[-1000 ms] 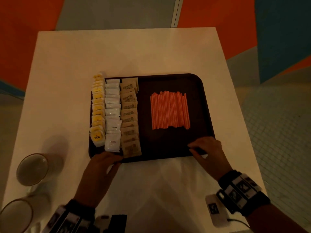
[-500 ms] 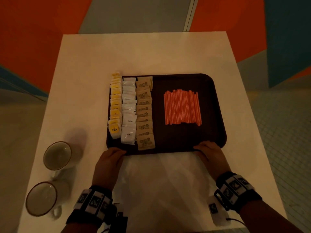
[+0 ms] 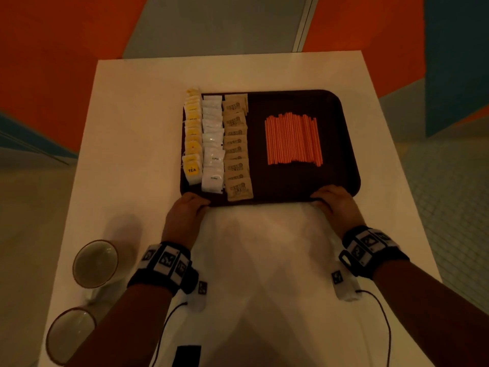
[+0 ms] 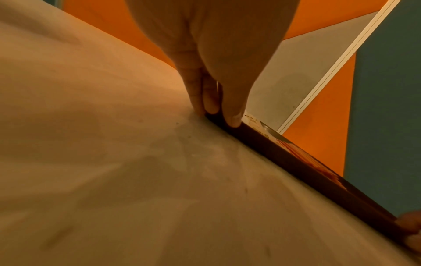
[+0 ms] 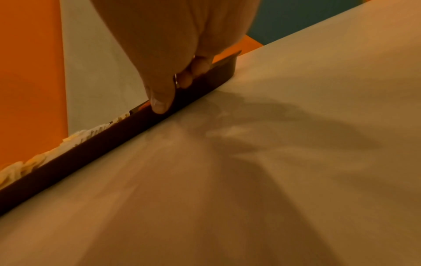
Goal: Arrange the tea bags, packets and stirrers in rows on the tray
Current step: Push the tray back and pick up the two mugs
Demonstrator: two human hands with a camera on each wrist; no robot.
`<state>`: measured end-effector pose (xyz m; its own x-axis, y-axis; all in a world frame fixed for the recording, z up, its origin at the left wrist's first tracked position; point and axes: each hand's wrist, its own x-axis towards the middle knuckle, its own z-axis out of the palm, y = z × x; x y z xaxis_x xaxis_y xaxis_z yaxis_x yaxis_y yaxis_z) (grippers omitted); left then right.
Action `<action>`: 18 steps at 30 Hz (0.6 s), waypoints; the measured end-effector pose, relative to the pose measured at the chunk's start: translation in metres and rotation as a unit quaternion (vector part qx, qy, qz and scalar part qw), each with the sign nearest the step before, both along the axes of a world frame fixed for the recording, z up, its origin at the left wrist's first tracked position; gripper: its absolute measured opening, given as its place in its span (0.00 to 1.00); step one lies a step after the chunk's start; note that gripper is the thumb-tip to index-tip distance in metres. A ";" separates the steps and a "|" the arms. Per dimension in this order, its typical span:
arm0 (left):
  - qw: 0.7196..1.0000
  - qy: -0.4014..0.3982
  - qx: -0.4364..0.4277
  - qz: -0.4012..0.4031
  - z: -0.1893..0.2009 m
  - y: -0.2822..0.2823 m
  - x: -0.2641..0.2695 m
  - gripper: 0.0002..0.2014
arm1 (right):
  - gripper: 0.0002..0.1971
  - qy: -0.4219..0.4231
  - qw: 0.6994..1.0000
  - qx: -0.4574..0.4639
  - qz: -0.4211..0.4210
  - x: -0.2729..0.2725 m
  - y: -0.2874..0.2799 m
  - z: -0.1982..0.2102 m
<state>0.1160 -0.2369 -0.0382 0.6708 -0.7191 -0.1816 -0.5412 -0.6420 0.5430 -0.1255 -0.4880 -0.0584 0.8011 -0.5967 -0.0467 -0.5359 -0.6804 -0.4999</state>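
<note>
A dark brown tray (image 3: 349, 144) lies on the white table (image 3: 137, 128). On its left side run three rows: yellow tea bags (image 3: 192, 133), white packets (image 3: 212, 144) and brown packets (image 3: 236, 149). Orange stirrers (image 3: 293, 140) lie side by side on the right half. My left hand (image 3: 189, 207) holds the tray's near left corner. In the left wrist view the left hand (image 4: 218, 115) pinches the tray rim (image 4: 296, 165) between thumb and fingers. My right hand (image 3: 332, 200) holds the near right edge. The right wrist view has that hand (image 5: 175, 91) with its fingers over the tray rim (image 5: 91, 149) and its thumb on the outer wall.
Two cups (image 3: 95, 263) (image 3: 71, 336) stand at the table's near left. Small white tags with cables (image 3: 344, 284) lie on the table close to me, and a dark flat object (image 3: 186, 356) sits at the front edge. Orange and teal floor surrounds the table.
Both hands have drawn in to the tray's near edge and taken hold of its rim. The tray now sits squarer to the table, and my view has shifted left.
</note>
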 end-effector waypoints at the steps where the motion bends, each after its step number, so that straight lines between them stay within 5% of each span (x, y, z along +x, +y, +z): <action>1: 1.000 0.000 -0.005 0.000 0.000 -0.009 0.007 0.10 | 0.12 -0.001 1.000 0.001 -0.002 0.006 -0.007 0.000; 18: 0.999 -0.022 -0.027 0.001 -0.004 -0.089 0.079 0.09 | 0.08 0.003 1.000 -0.017 -0.005 0.085 -0.087 0.004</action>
<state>0.1955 -0.3262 -0.0419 0.6791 -0.7254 -0.1126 -0.5637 -0.6136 0.5529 -0.0407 -0.5749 -0.0544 0.7943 -0.6067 -0.0320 -0.5465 -0.6906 -0.4737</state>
